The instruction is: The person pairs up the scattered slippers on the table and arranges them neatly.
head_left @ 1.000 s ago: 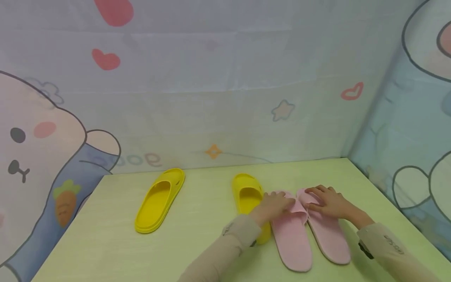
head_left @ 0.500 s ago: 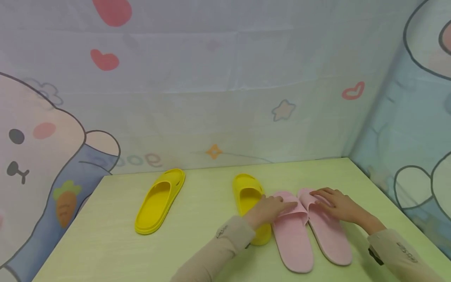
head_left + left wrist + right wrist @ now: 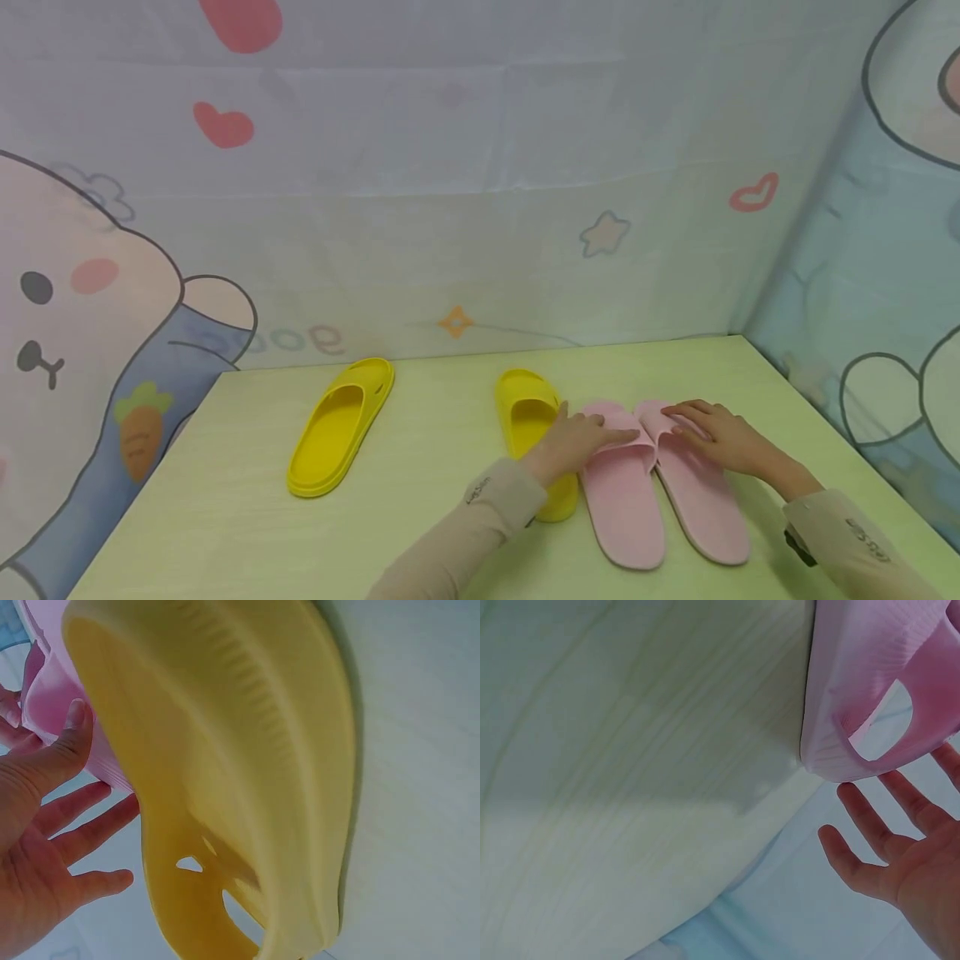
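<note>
In the head view a pair of pink slippers lies side by side, toes away from me: the left pink slipper (image 3: 624,508) and the right pink slipper (image 3: 705,512). My left hand (image 3: 568,442) touches the left one at its strap, thumb across it. Its fingers look fairly straight and spread in the left wrist view. My right hand (image 3: 723,435) rests at the toe end of the right slipper, fingertips along its edge (image 3: 855,771). Under my left wrist lies a yellow clog-style slipper (image 3: 528,421), partly hidden by the hand and sleeve.
The other yellow slipper (image 3: 333,442) lies tilted at the left of the pale table (image 3: 247,517). A printed cloth backdrop (image 3: 420,208) rises along the table's back edge, and another printed cloth (image 3: 892,275) stands at the right side.
The left pink slipper has slid slightly forward over the last half second, its toe now about level with the right one. Earlier, both hands shifted a little outward.
</note>
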A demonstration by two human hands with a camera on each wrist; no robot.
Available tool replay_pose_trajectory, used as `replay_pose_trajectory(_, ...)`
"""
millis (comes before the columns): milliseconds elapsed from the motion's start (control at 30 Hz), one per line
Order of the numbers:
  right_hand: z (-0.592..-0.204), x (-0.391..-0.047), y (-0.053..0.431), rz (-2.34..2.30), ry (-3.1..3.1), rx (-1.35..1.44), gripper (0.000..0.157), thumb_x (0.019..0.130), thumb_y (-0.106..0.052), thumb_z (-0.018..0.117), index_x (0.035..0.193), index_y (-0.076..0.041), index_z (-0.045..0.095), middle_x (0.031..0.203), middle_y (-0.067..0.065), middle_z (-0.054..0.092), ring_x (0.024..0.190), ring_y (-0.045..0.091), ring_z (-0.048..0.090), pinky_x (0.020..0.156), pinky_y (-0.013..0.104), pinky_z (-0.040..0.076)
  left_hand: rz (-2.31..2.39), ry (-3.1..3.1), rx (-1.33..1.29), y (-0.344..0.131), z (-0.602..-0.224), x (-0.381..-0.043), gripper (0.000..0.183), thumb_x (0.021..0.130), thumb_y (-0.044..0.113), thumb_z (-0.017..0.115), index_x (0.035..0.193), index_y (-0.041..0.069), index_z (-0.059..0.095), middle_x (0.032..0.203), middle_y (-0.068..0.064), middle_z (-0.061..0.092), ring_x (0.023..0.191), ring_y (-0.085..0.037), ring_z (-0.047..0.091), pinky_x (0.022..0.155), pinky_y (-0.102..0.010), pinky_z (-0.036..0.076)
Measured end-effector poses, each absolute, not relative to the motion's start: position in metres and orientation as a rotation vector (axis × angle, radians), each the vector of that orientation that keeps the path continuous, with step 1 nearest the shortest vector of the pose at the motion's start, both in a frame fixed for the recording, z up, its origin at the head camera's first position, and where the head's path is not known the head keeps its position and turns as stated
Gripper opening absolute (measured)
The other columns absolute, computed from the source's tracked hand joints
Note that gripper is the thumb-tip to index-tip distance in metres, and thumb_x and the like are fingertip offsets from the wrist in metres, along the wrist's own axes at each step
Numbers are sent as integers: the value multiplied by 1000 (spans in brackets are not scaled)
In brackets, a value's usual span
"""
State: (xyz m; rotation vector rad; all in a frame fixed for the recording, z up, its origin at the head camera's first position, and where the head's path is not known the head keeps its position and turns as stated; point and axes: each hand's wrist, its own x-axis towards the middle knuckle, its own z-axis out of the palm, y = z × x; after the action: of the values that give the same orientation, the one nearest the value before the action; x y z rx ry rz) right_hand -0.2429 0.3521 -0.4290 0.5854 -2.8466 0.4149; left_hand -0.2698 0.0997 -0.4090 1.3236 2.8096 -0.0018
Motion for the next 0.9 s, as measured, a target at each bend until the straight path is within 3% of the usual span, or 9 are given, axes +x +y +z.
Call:
replay_pose_trajectory(267, -428, -245, 351, 376, -2869, 543, 34, 90, -25, 51, 121, -11, 53, 118, 16, 54, 100, 39, 52, 69, 56, 43, -75, 2849, 1369, 100, -412, -273, 56, 92, 10, 44, 134, 44, 31, 130, 3, 51, 113, -18, 52, 105, -51, 25)
replay_pose_trajectory(433, -426, -245, 350, 402, -2878, 521, 35, 90, -28, 51, 120, -11, 53, 119, 17, 53, 102, 40, 52, 71, 58, 42, -31, 2845, 1395, 93, -410, -273, 51, 91, 11, 48, 134, 37, 37, 128, 6, 52, 117, -15, 50, 105, -51, 25)
replay_pose_trajectory(633, -419, -249, 340, 469, -2852, 559, 35, 90, -29, 50, 119, -10, 54, 119, 19, 53, 104, 41, 51, 76, 57, 42, -40, 2901, 1358, 72, -389, -273, 49, 86, 23, 57, 132, 32, 42, 125, 11, 55, 124, -9, 42, 105, -48, 27)
replay_pose_trajectory(900, -402, -256, 313, 611, -2898, 643, 36, 91, -29, 48, 119, -7, 54, 118, 21, 54, 107, 40, 50, 82, 54, 41, 3, 2979, 1388, 25, -369, -279, 38, 88, 25, 54, 125, 25, 51, 126, 2, 55, 118, -13, 50, 102, -50, 30)
